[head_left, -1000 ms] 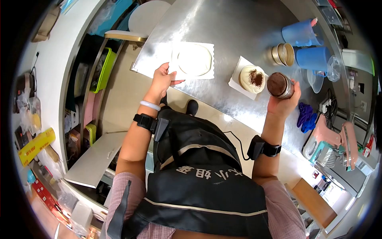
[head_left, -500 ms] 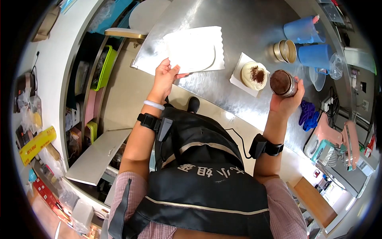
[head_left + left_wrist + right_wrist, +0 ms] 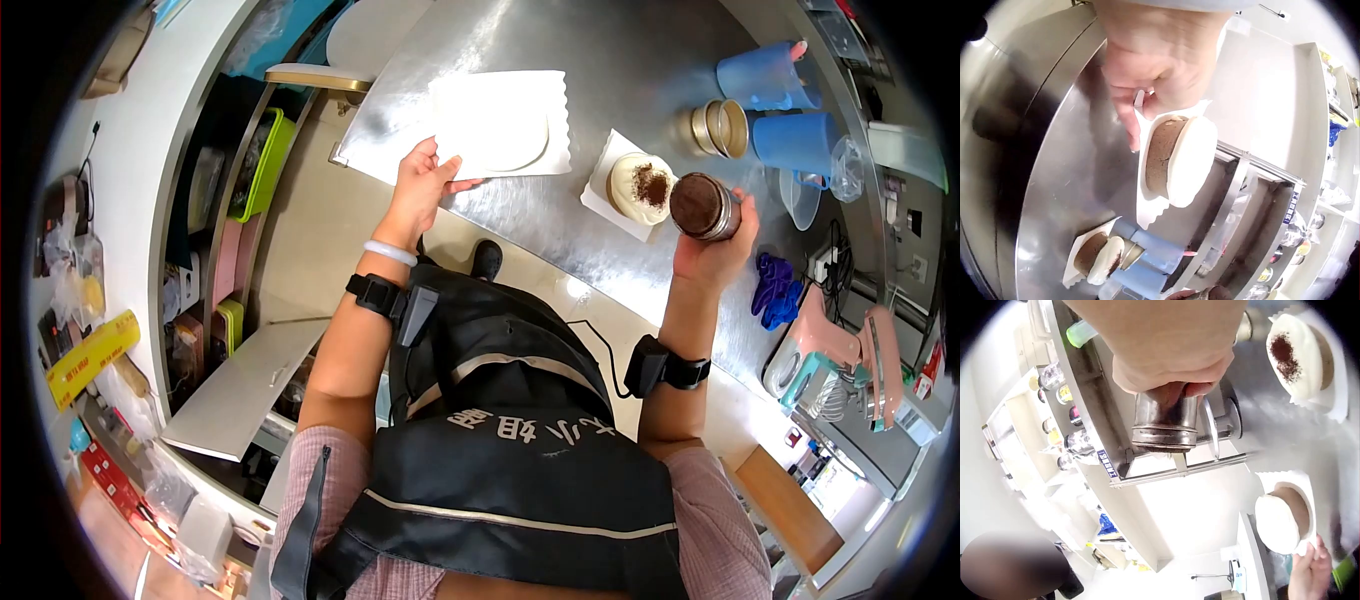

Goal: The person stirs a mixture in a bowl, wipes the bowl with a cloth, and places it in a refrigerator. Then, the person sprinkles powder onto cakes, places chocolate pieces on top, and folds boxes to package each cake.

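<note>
Farther from the body and a little more to the right than a second ago, the white card (image 3: 561, 120) now sits out ahead of the left grip (image 3: 425, 190), with the plain cake (image 3: 500, 130) still on it. Beside the right grip (image 3: 720, 250), the metal shaker (image 3: 697, 206) has hardly moved.

The left grip is closed to a pinch, thumb and fingers on the near-left corner of the card. The plain cake, brown sponge under a smooth white top, is just beyond those fingertips; whether the card touches the surface (image 3: 600, 75) cannot be told. The right grip is curled around the side of the shaker, whose brown-coated end faces the head camera.

Just left of the right grip, next to the shaker, is the dusted cake (image 3: 638, 188), white on top with a patch of brown powder. It rests on a second card (image 3: 596, 200), between the two grips but much nearer the right one.

Beyond the right grip stand some metal rings (image 3: 730, 128) and two blue jugs (image 3: 793, 142), with a clear bowl (image 3: 800, 197) near them. To its right lie a purple and blue cloth (image 3: 775, 290) and, farther on, a pink mixer (image 3: 877, 365) with a wire whisk.
</note>
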Demonstrator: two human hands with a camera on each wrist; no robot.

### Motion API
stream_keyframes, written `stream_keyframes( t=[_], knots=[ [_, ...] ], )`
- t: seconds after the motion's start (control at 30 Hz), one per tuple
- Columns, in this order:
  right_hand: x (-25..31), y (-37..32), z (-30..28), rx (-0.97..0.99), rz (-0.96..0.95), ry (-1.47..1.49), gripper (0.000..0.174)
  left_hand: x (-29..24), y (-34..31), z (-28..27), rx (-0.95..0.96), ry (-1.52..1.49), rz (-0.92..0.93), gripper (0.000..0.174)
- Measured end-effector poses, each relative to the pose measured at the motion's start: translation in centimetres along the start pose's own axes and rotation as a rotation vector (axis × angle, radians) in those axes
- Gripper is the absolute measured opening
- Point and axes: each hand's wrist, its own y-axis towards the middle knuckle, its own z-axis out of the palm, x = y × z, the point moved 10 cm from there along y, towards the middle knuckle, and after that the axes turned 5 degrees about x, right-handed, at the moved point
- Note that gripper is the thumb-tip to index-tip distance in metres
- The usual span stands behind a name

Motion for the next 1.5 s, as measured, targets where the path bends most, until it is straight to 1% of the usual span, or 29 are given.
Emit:
stream_keyframes(
  t=[0.17,0.23,0.33,0.4,0.43,0.5,0.53,0.6,0.63,0.67,0.7,0.73,0.77,0.83,0.87,0.93,0.97,1.03,1.07,1.13,1.17,1.23,1.27,1.3,1.37,1.4,1.47,1.5],
  knots=[
    [-1.5,0.2,1.6,-0.002,0.025,0.005,0.025,0.7,1.1,-0.9,-0.017,0.062,-0.058,0.031],
    [-2.7,0.4,2.5,-0.003,0.071,-0.045,0.027,1.0,1.5,-1.5,-0.037,0.067,-0.075,0.031],
    [-4.4,1.0,4.0,0.063,0.088,-0.05,0.025,1.5,2.0,-2.1,-0.033,0.068,-0.084,0.031],
    [-5.8,1.3,5.0,0.106,0.119,-0.058,0.024,1.7,2.1,-1.9,-0.009,0.164,-0.134,0.031],
    [-6.2,1.4,5.7,0.122,0.111,-0.075,0.024,1.5,1.9,-1.7,-0.011,0.157,-0.132,0.031],
    [-6.7,1.5,7.5,0.182,0.076,-0.144,0.023,0.8,1.3,-1.9,-0.064,0.306,-0.147,0.034],
    [-7.0,1.4,8.4,0.189,0.072,-0.139,0.025,0.4,1.2,-1.9,-0.067,0.299,-0.146,0.034],
    [-8.0,1.3,9.5,0.174,0.066,-0.17,0.026,-2.5,1.0,-1.9,-0.101,0.981,0.018,0.04],
    [-8.5,1.4,9.9,0.155,0.058,-0.194,0.026,-2.3,0.9,-2.4,-0.109,0.971,0.018,0.04],
    [-8.8,1.3,10.8,0.185,0.023,-0.197,0.028,-3.2,0.6,-2.8,-0.157,1.102,0.123,0.041],
    [-9.5,1.2,11.4,0.194,0.027,-0.203,0.028,-4.1,0.1,-2.9,-0.206,1.232,0.227,0.041],
    [-9.7,1.1,11.9,0.196,-0.012,-0.258,0.024,-4.9,-0.6,-3.3,-0.236,1.245,0.324,0.037],
    [-10.1,1.1,12.5,0.198,-0.051,-0.312,0.02,-4.8,-1.0,-4.0,-0.244,1.238,0.321,0.037],
    [-11.7,1.5,12.9,0.201,-0.076,-0.312,0.019,-4.1,-2.3,-5.3,-0.182,0.899,0.101,0.036],
    [-12.2,1.6,13.2,0.227,-0.118,-0.367,0.02,-4.1,-3.0,-5.7,-0.171,0.847,0.131,0.033],
    [-12.8,1.6,14.1,0.29,-0.204,-0.474,0.022,-4.1,-4.3,-6.6,-0.168,0.816,0.113,0.032],
    [-13.3,1.7,14.0,0.298,-0.201,-0.478,0.022,-3.9,-4.9,-7.0,-0.159,0.791,0.094,0.031],
    [-13.6,1.7,13.9,0.28,-0.204,-0.443,0.027,-3.6,-6.0,-8.2,-0.171,0.765,0.091,0.03],
    [-14.1,2.1,13.6,0.292,-0.201,-0.448,0.027,-3.7,-6.6,-8.9,-0.196,0.726,0.1,0.029],
    [-13.6,3.0,12.2,0.209,-0.305,-0.543,0.024,-3.7,-7.6,-10.2,-0.244,0.67,0.108,0.029],
    [-13.6,3.3,12.1,0.222,-0.303,-0.545,0.024,-3.6,-7.9,-10.6,-0.255,0.663,0.109,0.029],
    [-12.8,2.5,12.5,0.225,-0.252,-0.588,0.024,-4.0,-8.8,-10.8,-0.262,0.649,0.099,0.03],
    [-12.5,2.2,12.6,0.2,-0.23,-0.514,0.024,-4.0,-9.1,-10.8,-0.265,0.642,0.097,0.03],
    [-12.8,2.1,12.9,0.21,-0.23,-0.518,0.024,-4.1,-9.4,-10.7,-0.265,0.616,0.098,0.03],
    [-12.7,1.7,14.0,0.266,-0.323,-0.547,0.024,-4.1,-9.6,-10.8,-0.264,0.592,0.103,0.03],
    [-12.8,1.5,14.3,0.27,-0.324,-0.548,0.024,-4.1,-9.6,-10.7,-0.262,0.582,0.122,0.029],
    [-12.6,0.6,15.6,0.311,-0.404,-0.691,0.024,-4.2,-9.9,-10.6,-0.263,0.572,0.142,0.029],
    [-12.5,0.6,15.6,0.317,-0.406,-0.692,0.024,-4.2,-10.0,-10.5,-0.263,0.562,0.144,0.029]
  ],
)
